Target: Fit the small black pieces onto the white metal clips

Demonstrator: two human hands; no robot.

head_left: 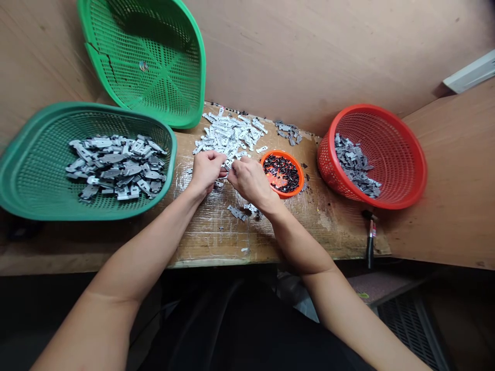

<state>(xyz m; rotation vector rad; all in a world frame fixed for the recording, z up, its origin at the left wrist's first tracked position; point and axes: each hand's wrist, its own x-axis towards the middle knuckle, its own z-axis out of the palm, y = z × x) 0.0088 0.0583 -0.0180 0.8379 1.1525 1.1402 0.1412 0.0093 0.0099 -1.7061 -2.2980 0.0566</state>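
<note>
My left hand [207,171] and my right hand [252,180] meet over the table, both with fingers pinched. Between their fingertips is a small pale metal part [228,164], gripped from both sides and mostly covered by the fingers. Just beyond the hands lies a loose pile of flat, light-grey metal parts [228,131]. Right beside my right hand stands a small orange bowl [300,172] with tiny dark pieces [284,172] in it. A few darker grey plates [236,212] lie on the cardboard below my hands.
A dark green basket [34,190] of metal parts stands at the left, with a cracked bright green basket [199,67] behind it. To the right, a red basket [402,154] holds grey plates. A black-handled tool [370,250] lies at the cardboard-covered table's [209,247] front right.
</note>
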